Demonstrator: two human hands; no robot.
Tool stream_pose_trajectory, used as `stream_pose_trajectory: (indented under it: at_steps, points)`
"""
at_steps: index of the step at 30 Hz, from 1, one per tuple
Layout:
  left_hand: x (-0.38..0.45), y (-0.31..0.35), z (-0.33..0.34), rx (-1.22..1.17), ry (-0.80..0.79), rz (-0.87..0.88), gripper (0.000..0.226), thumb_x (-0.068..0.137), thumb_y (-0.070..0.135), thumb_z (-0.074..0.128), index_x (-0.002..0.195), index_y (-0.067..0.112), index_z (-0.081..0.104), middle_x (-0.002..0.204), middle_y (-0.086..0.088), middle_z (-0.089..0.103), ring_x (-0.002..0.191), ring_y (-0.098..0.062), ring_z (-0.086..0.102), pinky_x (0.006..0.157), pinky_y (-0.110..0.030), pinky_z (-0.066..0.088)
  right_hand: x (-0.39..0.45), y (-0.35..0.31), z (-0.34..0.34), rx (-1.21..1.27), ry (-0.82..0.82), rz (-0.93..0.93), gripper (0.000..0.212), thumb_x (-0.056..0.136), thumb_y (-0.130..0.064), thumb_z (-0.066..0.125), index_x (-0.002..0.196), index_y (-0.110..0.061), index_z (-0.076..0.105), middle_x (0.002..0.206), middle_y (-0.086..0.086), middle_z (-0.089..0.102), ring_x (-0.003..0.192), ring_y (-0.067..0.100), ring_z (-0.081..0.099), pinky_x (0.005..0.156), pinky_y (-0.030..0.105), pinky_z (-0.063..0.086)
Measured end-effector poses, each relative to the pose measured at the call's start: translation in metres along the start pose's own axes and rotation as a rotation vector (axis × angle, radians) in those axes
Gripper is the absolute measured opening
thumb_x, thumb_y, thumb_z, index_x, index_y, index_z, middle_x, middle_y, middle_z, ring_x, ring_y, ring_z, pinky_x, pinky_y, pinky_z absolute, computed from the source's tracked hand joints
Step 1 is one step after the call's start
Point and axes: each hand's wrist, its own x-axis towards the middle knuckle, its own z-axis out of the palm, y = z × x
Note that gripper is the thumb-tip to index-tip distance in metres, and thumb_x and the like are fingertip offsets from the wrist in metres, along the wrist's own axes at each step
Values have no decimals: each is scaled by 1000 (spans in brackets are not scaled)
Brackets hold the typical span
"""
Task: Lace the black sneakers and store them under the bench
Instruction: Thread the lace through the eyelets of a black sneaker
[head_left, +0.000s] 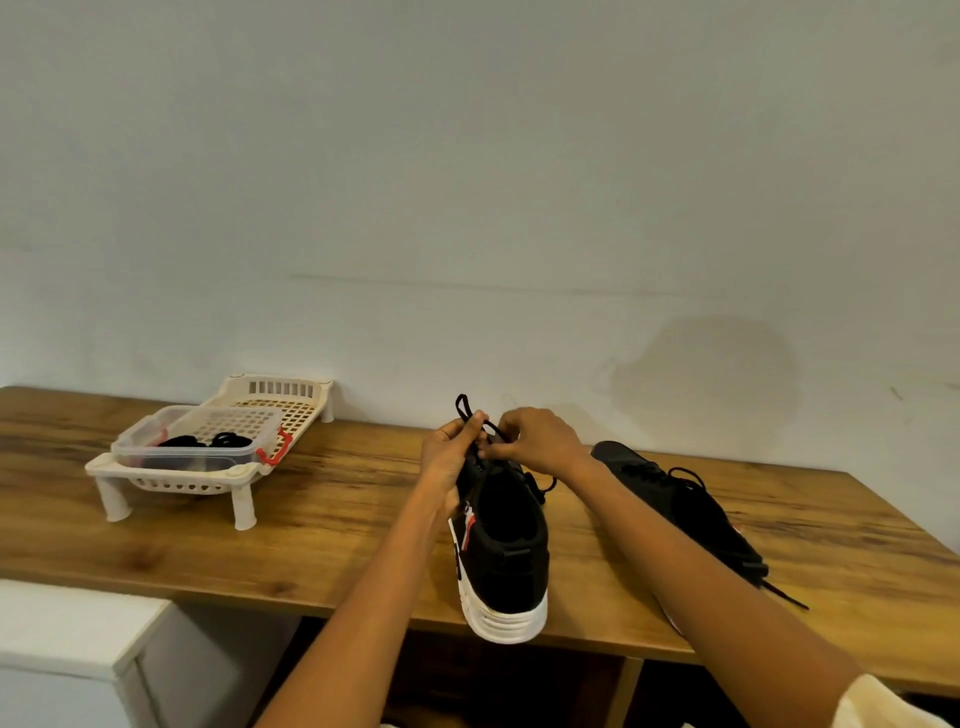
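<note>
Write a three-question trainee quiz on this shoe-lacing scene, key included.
1. True or false: both hands are working the black lace of the sneaker with the white sole.
2. Where does the second sneaker lie? A) on the floor B) on the wooden bench, right of the first C) in the rack
3. Fill in: the clear container sits on a white plastic ____.

Key: 1 true; 2 B; 3 rack.
</note>
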Motion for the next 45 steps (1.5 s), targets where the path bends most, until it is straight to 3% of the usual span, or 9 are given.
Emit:
stream_pose_trajectory:
  at_steps: [5,10,13,18,22,28,33,37,45]
  points:
    - [2,-1,-5,67,-31,30,14,90,18,62,96,6,65,69,-5,61,52,-8,61,49,-16,50,5,-7,-5,61,-107,50,40,82,-36,70,52,-16,52,52,1,41,50,13,35,51,27,25]
    - [4,-7,-10,233,-127,-6,33,85,32,65,108,9,58,83,-5,66,81,-19,63,82,-33,54,15,-36,-49,482,149,35,20,83,-28,70,78,-9,71,66,4,62,56,10,52,56,24,42]
    - [3,-9,-7,424,-157,10,25,86,24,67,104,8,65,96,-10,69,93,-24,65,83,-30,53,19,-48,-62,722,203,56,15,86,-24,68,84,-9,70,68,-2,63,60,6,55,54,16,44]
    - [3,-8,-3,311,-94,22,8,88,13,63,94,8,67,84,-11,69,78,-22,66,75,-30,55,9,-30,-42,661,99,64,23,89,-27,64,95,-5,68,83,3,68,66,10,58,62,21,46]
    - [1,0,1,107,15,76,12,90,14,62,96,7,69,68,-3,66,56,-9,63,50,-17,49,1,5,-16,251,-53,38,39,85,-40,66,82,-1,62,72,6,56,66,17,52,61,29,36]
    - [6,7,8,273,52,205,35,97,36,47,106,10,70,94,-3,68,88,-20,65,68,-22,50,-8,14,2,256,-93,-13,25,85,-38,67,86,-13,69,68,-11,57,64,1,50,60,16,35]
    - [2,8,17,288,-86,116,54,101,47,24,112,16,68,111,-5,67,97,-20,62,67,-21,50,3,2,-4,42,-116,-34,35,85,-37,66,68,-6,64,58,3,48,53,12,39,54,27,29]
    - [2,3,9,342,-116,129,47,99,51,25,114,24,60,112,-9,65,98,-21,63,82,-29,51,6,-11,-31,362,70,-13,36,85,-27,68,72,6,67,63,19,58,58,15,48,57,27,34]
    - [1,-10,6,561,-140,196,15,92,26,59,95,17,71,96,-14,70,90,-24,65,85,-32,51,11,-39,-59,858,317,56,21,85,-27,69,88,-6,73,73,-2,68,67,6,60,59,17,45]
